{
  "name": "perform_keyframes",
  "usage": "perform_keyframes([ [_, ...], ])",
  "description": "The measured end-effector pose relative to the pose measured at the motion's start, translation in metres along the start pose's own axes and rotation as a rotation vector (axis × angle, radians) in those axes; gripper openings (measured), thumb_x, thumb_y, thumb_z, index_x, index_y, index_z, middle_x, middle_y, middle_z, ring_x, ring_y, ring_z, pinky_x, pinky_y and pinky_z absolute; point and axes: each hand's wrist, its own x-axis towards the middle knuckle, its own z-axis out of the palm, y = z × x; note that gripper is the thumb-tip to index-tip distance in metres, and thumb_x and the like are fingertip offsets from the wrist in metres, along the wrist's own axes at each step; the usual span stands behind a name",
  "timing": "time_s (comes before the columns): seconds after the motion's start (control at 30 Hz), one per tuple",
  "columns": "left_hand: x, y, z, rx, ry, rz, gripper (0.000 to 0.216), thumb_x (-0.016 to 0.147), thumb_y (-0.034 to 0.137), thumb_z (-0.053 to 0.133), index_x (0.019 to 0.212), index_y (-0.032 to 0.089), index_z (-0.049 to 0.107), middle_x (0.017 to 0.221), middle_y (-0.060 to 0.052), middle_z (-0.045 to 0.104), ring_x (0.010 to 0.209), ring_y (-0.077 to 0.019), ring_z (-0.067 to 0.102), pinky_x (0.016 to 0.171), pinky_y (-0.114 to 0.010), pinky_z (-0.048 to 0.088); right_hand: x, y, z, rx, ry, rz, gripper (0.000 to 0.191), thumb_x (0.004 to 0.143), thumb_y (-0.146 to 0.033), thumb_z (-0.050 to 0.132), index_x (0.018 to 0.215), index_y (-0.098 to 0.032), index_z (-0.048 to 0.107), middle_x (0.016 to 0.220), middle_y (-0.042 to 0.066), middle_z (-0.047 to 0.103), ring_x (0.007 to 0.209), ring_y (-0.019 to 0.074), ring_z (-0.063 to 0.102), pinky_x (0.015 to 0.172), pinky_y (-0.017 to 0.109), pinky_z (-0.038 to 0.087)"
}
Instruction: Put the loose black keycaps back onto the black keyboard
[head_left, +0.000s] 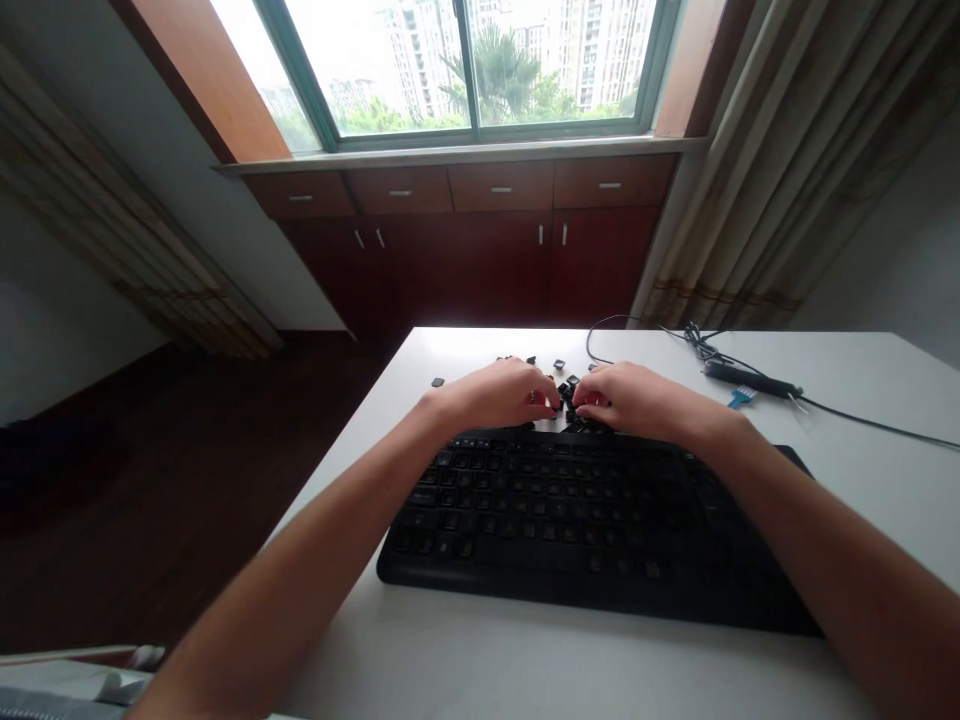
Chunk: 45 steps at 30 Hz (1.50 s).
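Observation:
A black keyboard [592, 520] lies on the white table [465, 660] in front of me. Just behind its far edge sits a small heap of loose black keycaps [568, 392]. Both my hands reach over the keyboard to that heap. My left hand [499, 393] has its fingers curled and pinched at the heap's left side. My right hand [634, 398] mirrors it on the right, fingertips bent in and pressed among the keycaps. What each pinch holds is too small to make out.
More loose keycaps [438, 382] lie scattered farther back on the table. A black cable [862, 418] with a dark cylindrical piece and a small blue brush [741, 398] lie at the right. The table's left edge drops to a dark floor. Red-brown cabinets stand under the window.

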Motion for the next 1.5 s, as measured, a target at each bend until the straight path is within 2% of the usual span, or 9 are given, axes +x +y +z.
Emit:
perform_keyframes([
  [0.27, 0.001, 0.003, 0.002, -0.034, 0.01, 0.011, 0.014, 0.087, 0.022, 0.069, 0.097, 0.024, 0.079, 0.086, -0.001, 0.078, 0.077, -0.0145, 0.07, 0.073, -0.022, 0.047, 0.0, 0.0, 0.003, 0.014, 0.016, 0.042, 0.01, 0.083, -0.03, 0.067, 0.088, -0.023, 0.073, 0.081, 0.003, 0.073, 0.074, 0.0183, 0.064, 0.062, 0.027, 0.041],
  [0.5, 0.002, 0.003, 0.002, -0.036, 0.026, 0.034, 0.009, 0.082, 0.028, 0.076, 0.088, 0.023, 0.081, 0.079, -0.001, 0.077, 0.072, -0.0142, 0.068, 0.069, -0.023, 0.046, 0.0, 0.006, 0.001, 0.04, -0.016, 0.062, 0.013, 0.082, -0.029, 0.067, 0.092, -0.024, 0.074, 0.08, 0.002, 0.074, 0.07, 0.0165, 0.064, 0.06, 0.026, 0.042],
  [0.77, -0.001, 0.003, -0.001, -0.016, 0.007, 0.041, 0.012, 0.084, 0.022, 0.069, 0.088, 0.024, 0.081, 0.081, 0.0, 0.077, 0.073, -0.0139, 0.068, 0.073, -0.023, 0.047, 0.001, 0.004, 0.004, 0.039, -0.034, 0.047, 0.014, 0.085, -0.032, 0.067, 0.092, -0.024, 0.075, 0.082, 0.002, 0.075, 0.072, 0.017, 0.065, 0.064, 0.027, 0.044],
  [0.97, 0.0, 0.002, 0.002, -0.021, -0.007, 0.044, 0.008, 0.082, 0.025, 0.073, 0.086, 0.023, 0.08, 0.078, 0.0, 0.075, 0.07, -0.0136, 0.065, 0.068, -0.024, 0.045, 0.001, 0.004, 0.004, 0.025, -0.018, 0.073, 0.013, 0.084, -0.031, 0.065, 0.088, -0.024, 0.075, 0.08, 0.002, 0.074, 0.07, 0.017, 0.064, 0.06, 0.026, 0.042],
  [1.1, -0.001, 0.002, -0.001, -0.02, 0.008, 0.038, 0.013, 0.085, 0.033, 0.072, 0.086, 0.022, 0.078, 0.077, 0.0, 0.074, 0.071, -0.0139, 0.065, 0.069, -0.024, 0.044, 0.0, 0.001, 0.002, 0.018, -0.01, 0.068, 0.012, 0.082, -0.029, 0.065, 0.087, -0.024, 0.075, 0.077, 0.002, 0.072, 0.069, 0.017, 0.063, 0.061, 0.027, 0.041],
  [1.17, -0.001, 0.003, -0.002, 0.005, 0.062, 0.044, 0.016, 0.088, 0.035, 0.069, 0.09, 0.021, 0.078, 0.081, -0.001, 0.074, 0.074, -0.0144, 0.065, 0.07, -0.024, 0.044, -0.001, -0.001, 0.001, 0.014, -0.002, 0.064, 0.012, 0.082, -0.029, 0.064, 0.086, -0.024, 0.074, 0.077, 0.002, 0.072, 0.07, 0.0172, 0.062, 0.061, 0.027, 0.041],
  [1.3, 0.002, 0.002, 0.003, 0.075, 0.162, 0.094, 0.019, 0.092, 0.028, 0.064, 0.106, 0.02, 0.075, 0.099, -0.006, 0.072, 0.087, -0.0175, 0.066, 0.077, -0.027, 0.046, 0.001, -0.001, 0.003, 0.016, 0.041, 0.043, 0.01, 0.082, -0.028, 0.064, 0.087, -0.023, 0.071, 0.081, 0.002, 0.072, 0.072, 0.0174, 0.062, 0.063, 0.027, 0.041],
  [1.4, 0.004, -0.001, 0.009, 0.126, 0.184, 0.114, 0.021, 0.094, 0.025, 0.062, 0.11, 0.02, 0.074, 0.104, -0.007, 0.071, 0.096, -0.0201, 0.066, 0.084, -0.029, 0.046, 0.003, 0.003, 0.006, 0.004, 0.086, 0.027, 0.011, 0.08, -0.025, 0.066, 0.088, -0.022, 0.071, 0.081, 0.003, 0.071, 0.072, 0.0175, 0.062, 0.063, 0.027, 0.041],
  [1.5, 0.005, -0.005, 0.014, 0.143, 0.183, 0.117, 0.019, 0.094, 0.024, 0.061, 0.107, 0.021, 0.075, 0.104, -0.007, 0.071, 0.096, -0.0201, 0.066, 0.085, -0.029, 0.047, 0.006, 0.007, 0.01, 0.011, 0.101, -0.008, 0.01, 0.078, -0.021, 0.066, 0.085, -0.022, 0.072, 0.079, 0.002, 0.07, 0.07, 0.0167, 0.062, 0.064, 0.026, 0.042],
])
